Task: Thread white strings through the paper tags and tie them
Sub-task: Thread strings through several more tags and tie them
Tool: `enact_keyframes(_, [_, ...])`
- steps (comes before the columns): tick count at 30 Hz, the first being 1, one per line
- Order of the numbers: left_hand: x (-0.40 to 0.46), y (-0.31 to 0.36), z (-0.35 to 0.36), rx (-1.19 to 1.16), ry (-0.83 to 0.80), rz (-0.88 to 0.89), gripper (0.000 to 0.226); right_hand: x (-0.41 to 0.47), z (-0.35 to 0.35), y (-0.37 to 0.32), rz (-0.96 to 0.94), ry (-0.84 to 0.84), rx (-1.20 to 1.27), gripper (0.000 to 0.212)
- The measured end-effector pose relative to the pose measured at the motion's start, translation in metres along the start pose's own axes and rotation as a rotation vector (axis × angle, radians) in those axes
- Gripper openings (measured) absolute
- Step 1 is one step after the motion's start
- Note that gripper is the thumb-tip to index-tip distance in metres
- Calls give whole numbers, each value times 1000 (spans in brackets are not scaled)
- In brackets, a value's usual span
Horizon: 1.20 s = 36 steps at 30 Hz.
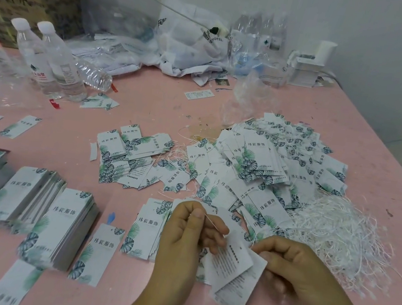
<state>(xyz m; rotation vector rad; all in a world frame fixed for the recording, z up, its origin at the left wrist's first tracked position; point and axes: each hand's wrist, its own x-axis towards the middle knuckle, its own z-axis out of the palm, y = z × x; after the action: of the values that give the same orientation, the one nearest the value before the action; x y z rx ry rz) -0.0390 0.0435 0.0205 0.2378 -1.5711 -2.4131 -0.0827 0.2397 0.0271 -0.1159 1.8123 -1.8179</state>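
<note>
Pink tabletop [151, 94] near its front edge carries the work: left hand [183, 237] pinches a thin, limp white string [212, 222], right hand [307, 271] pinches light, bendable white paper tags [231, 261], probably best held near the punched hole.

Premises appear to be a small manual packing or assembly workroom. Evidence: a paint-flecked pink worktable [152, 89] against a plain white wall [364, 33]; bulk piles of leaf-printed white paper tags [264, 171]; loose white strings [337, 237] heaped at right; clear plastic water bottles [53, 61] and crumpled plastic bags [190, 48] far.
</note>
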Motion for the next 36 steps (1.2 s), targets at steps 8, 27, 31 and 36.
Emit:
enact_keyframes(8, [2,7,-3,-111,64,-74,18,2,-9,0,-91,-77,641,50])
enact_keyframes(27, [-4,1,7,-283,-168,-241,11,1,39,1,-127,-322,988,28])
enact_keyframes(31, [-6,-4,8,-105,-180,-137,8,1,39,4,-142,-72,801,54])
enact_keyframes(36, [-8,-3,10,-113,-181,-116,5,4,31,3,-196,32,814,53])
